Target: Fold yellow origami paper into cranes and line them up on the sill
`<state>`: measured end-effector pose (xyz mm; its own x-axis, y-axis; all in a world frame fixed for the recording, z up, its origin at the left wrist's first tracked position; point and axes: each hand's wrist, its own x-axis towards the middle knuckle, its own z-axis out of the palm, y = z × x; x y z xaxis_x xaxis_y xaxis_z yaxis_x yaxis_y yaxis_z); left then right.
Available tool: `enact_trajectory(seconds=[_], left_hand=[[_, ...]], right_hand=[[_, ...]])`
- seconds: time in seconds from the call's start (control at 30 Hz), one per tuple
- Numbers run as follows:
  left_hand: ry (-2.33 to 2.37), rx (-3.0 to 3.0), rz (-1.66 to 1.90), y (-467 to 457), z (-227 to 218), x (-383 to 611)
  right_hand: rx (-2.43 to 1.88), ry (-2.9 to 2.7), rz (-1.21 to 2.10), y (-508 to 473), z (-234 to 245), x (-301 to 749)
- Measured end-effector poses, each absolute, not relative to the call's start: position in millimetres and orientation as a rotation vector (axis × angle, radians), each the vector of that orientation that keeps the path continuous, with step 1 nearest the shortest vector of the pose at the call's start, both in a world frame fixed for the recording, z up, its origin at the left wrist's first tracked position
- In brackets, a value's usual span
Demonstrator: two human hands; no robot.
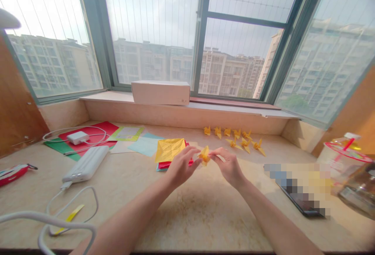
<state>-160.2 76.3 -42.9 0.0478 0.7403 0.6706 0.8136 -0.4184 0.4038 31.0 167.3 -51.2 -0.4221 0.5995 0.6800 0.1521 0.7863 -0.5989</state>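
Between my two hands is a small yellow paper crane (204, 155), raised a little over the counter. My left hand (185, 162) pinches its left side with thumb and fingers. On the other side, my right hand (227, 164) pinches the crane's right edge between thumb and forefinger. Beside and partly behind my left hand lies a stack of square papers, with a creased yellow sheet (170, 149) on top and red and blue ones under it. Several finished yellow paper cranes (233, 142) stand in two rows at the back right.
Left on the counter (187, 223) are a white power bank (86, 164), a charger (77, 137) with cable, coloured papers (146, 143) and a red pouch (13, 173). A phone (304, 198) and a plastic cup (336, 157) stand right. A white box (160, 93) sits on the sill.
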Motion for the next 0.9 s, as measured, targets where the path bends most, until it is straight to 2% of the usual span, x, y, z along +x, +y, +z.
enact_trajectory(seconds=[0.27, 0.43, 0.9], left_hand=[[-1.738, -2.306, -1.344, 78.8, -46.7, -159.6], [-1.681, -2.352, -1.202, 77.0, -47.0, -159.4], [-1.740, -2.301, -1.008, 81.0, -51.2, -168.1]], right_hand=[[-0.528, -1.961, 0.674, 165.2, -51.4, 31.7], [-0.524, -2.008, 0.704, 160.5, -49.6, 31.4], [-0.561, -2.084, 0.483, 171.7, -52.9, 31.9]])
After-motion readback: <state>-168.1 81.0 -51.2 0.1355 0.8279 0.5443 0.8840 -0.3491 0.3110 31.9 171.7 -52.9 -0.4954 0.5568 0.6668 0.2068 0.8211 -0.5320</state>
